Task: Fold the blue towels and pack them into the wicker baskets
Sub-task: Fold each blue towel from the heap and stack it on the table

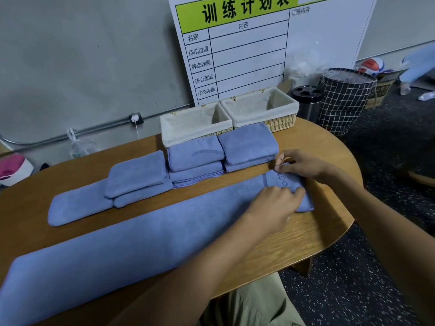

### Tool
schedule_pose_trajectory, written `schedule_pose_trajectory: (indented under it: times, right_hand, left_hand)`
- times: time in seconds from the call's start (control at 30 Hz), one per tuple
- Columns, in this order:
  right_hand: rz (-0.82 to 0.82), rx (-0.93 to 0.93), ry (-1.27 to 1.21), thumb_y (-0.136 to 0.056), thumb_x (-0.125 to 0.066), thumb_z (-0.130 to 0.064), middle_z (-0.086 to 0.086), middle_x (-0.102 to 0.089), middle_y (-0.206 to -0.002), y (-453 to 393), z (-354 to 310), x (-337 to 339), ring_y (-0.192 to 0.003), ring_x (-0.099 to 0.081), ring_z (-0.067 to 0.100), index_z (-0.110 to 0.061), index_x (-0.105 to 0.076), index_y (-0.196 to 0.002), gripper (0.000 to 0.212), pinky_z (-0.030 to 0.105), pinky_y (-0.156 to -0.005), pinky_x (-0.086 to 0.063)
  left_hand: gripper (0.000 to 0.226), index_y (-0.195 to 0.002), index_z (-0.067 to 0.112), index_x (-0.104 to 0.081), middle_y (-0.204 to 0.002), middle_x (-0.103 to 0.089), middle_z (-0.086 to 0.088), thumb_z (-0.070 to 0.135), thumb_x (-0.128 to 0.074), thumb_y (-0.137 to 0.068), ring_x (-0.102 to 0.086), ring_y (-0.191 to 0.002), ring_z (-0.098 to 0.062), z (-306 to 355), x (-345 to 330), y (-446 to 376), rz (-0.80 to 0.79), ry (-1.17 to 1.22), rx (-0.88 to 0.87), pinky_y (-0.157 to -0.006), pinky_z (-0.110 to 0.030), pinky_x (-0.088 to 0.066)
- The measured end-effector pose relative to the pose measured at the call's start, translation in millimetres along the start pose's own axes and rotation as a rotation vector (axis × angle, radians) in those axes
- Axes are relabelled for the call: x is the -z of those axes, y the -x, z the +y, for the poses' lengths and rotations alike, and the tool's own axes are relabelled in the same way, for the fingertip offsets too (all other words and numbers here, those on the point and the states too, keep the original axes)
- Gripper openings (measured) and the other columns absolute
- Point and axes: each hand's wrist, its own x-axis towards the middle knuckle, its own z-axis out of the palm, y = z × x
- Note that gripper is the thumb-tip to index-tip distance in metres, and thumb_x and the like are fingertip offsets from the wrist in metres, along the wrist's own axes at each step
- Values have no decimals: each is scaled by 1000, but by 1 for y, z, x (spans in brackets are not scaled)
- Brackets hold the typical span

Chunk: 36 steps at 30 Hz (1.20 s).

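While both baskets (195, 124) (260, 107) sit unfilled beyond the hands, packing not yet begun. Folding partly done, by the look of it: two small stacks of folded towels (196, 152) (248, 143) just beyond the hands, up against the basket fronts; a third folded towel (136, 172) further to the left, resting on a half-folded strip (80, 203) that stretches leftward.

Nearest, a long towel (141, 236) folded lengthwise into a narrow band, running from under the hands far off to the left across the table (294, 241). Right hand (299, 164) pinching the far corner of the band's right end, fingers curled on the cloth. Left hand (274, 204) pressing on the near edge of that same end, fingers bent over the fabric; whether gripping or only holding it down, cannot tell for sure, though a grasp seems likely.

Judged from this: start of folding that end over toward the left. Remaining after that: finish this band into a packet, finish the strip at far left, then lift every packet into the baskets. Roughly midway through folding; packing all still ahead.
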Motion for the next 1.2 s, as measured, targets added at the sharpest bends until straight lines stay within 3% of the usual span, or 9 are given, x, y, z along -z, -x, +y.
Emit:
schedule_pose_trajectory:
  times: [0.1,0.27,0.37,0.47,0.6,0.73,0.83,1.0,1.2]
  right_hand:
    - [2,22,-48,-94,-64,-2,20,-69,-105,0,2,3,-95,-63,17,4,-67,-95,7,25,-89,-50]
    - [-5,53,-108,-93,-65,-1,23,-67,-104,-2,7,2,-95,-63,20,3,-67,-97,6,35,-94,-48]
    - [3,45,-141,-92,-65,2,21,-65,-94,-2,9,2,-91,-62,19,4,-66,-101,9,35,-91,-48]
    - [17,53,-224,-91,-62,8,13,-63,-96,0,11,2,-93,-61,18,0,-66,-102,14,31,-93,-50]
    - [49,75,-393,-93,-57,10,13,-69,-103,3,7,-6,-98,-64,16,-2,-65,-104,18,21,-89,-52]
    - [19,43,-721,-94,-58,-9,15,-71,-99,3,-12,-19,-91,-65,22,-3,-64,-106,15,26,-81,-55]
    - [-123,49,-852,-85,-65,-17,19,-69,-112,2,-31,-23,-101,-68,24,-3,-59,-119,38,29,-87,-57]
    - [-281,113,-617,-73,-75,-10,15,-70,-118,-12,-79,-53,-109,-67,20,-3,-58,-124,55,26,-91,-54]
    - [-458,232,-326,-84,-68,13,14,-70,-120,-39,-139,-127,-106,-66,19,-3,-61,-125,45,29,-91,-55]
  left_hand:
    - [42,-127,7,-47,-88,-67,-13,21,-58,-89,-65,-75,-35,3,-4,-4,9,68,105,-56,-36,-32]
    - [53,-112,19,-59,-65,-63,1,64,-62,-84,-60,-52,-20,3,-21,-3,-38,-11,168,-45,-28,-24]
    - [36,-107,14,-62,-66,-65,-5,42,-71,-86,-63,-56,-29,-2,-26,-4,79,59,210,-47,-30,-26]
    - [18,-95,13,-59,-66,-62,-8,31,-61,-95,-59,-59,-32,-8,-24,-1,208,313,312,-52,-33,-31]
    - [39,-64,19,-36,-50,-33,4,27,-58,-96,-36,-49,-17,-17,-11,17,292,632,450,-51,-37,-29]
    - [48,-58,20,-30,-48,-31,3,24,-61,-94,-29,-48,-13,-23,2,45,359,822,530,-49,-29,-25]
    - [51,-54,25,-26,-47,-29,6,22,-61,-91,-28,-48,-9,-32,8,72,446,891,607,-48,-24,-22]
    - [50,-53,22,-24,-46,-24,8,35,-57,-88,-26,-46,-6,-51,18,130,528,935,725,-47,-22,-19]
    - [52,-54,8,-31,-46,-29,-10,42,-57,-83,-35,-46,-19,-70,22,202,597,1011,967,-51,-55,-48]
